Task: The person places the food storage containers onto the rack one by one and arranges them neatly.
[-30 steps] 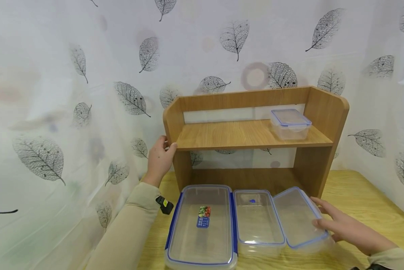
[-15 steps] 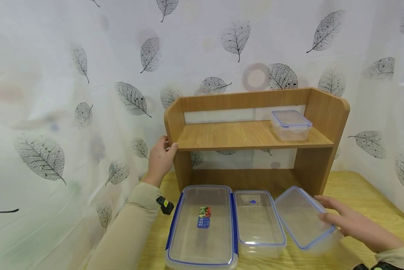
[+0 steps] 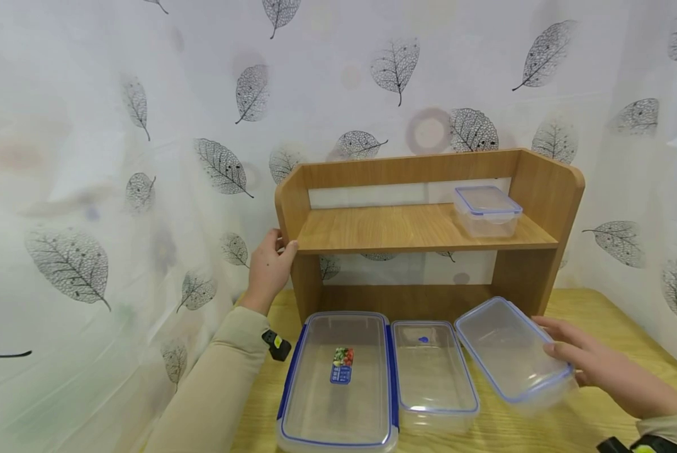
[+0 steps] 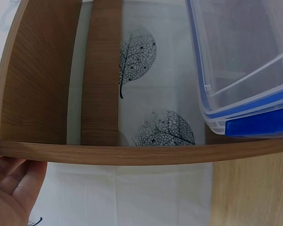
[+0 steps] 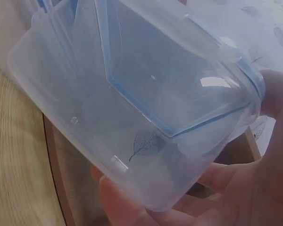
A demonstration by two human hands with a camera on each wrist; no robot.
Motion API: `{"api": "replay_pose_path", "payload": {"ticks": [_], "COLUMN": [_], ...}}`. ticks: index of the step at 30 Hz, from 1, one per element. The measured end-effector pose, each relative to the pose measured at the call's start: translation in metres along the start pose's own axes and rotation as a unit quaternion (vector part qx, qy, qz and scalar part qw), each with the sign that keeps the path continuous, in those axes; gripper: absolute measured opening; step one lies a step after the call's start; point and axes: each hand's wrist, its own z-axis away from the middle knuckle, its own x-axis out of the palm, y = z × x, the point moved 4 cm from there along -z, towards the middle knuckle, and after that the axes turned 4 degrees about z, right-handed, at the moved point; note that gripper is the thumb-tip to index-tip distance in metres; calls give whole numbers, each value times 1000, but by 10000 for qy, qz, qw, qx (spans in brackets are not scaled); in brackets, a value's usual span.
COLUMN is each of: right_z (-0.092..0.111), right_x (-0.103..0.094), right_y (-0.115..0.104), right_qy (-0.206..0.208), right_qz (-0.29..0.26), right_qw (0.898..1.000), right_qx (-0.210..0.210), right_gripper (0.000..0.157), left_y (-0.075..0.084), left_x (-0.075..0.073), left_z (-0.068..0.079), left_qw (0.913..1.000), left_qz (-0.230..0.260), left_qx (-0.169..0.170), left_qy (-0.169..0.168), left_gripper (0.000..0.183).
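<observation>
My right hand (image 3: 604, 365) grips a clear plastic food container (image 3: 511, 352) with a light-blue rim by its right side. It is held tilted in front of the shelf's right end; in the right wrist view my fingers (image 5: 120, 200) curl under the container (image 5: 132, 113) and the thumb lies over its rim. On the left, my left hand (image 3: 267, 267) holds the front edge of the side panel of a small wooden shelf (image 3: 372, 226). The left wrist view shows its fingers (image 4: 26, 183) against the panel (image 4: 146, 155).
A large container with dark-blue clips (image 3: 338, 402) and a smaller clear one (image 3: 437, 371) stand side by side before the shelf. One more lidded container (image 3: 487, 217) sits on the upper board at right. All this is on a wood-grain table (image 3: 599, 314) against a leaf-patterned curtain (image 3: 327, 75).
The container in my right hand has moved to the right and up, away from the smaller container beside it, and is now more tilted. The left hand stays on the shelf's side panel.
</observation>
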Motion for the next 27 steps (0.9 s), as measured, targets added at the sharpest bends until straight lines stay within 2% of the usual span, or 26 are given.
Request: {"api": "replay_pose_path", "payload": {"ticks": [7, 12, 20, 27], "right_z": [0, -4, -10, -17], "right_x": [3, 4, 8, 12], "right_y": [-12, -19, -32, -44], "right_qy": [-53, 30, -142, -117], "right_qz": [-30, -191, -596, -696], "right_qw": [9996, 9986, 9954, 9923], "right_qx": [-273, -484, -730, -1017], "right_gripper": [47, 48, 45, 46], "left_y": [-1, -1, -1, -2], "left_x": [0, 0, 0, 0], "left_z": [0, 0, -1, -2], "left_qw": [10000, 10000, 10000, 10000], "left_qz": [-2, -20, -30, -8], "left_qx": [5, 10, 22, 28], "left_qy": [14, 25, 40, 70], "left_gripper": [41, 42, 41, 40]}}
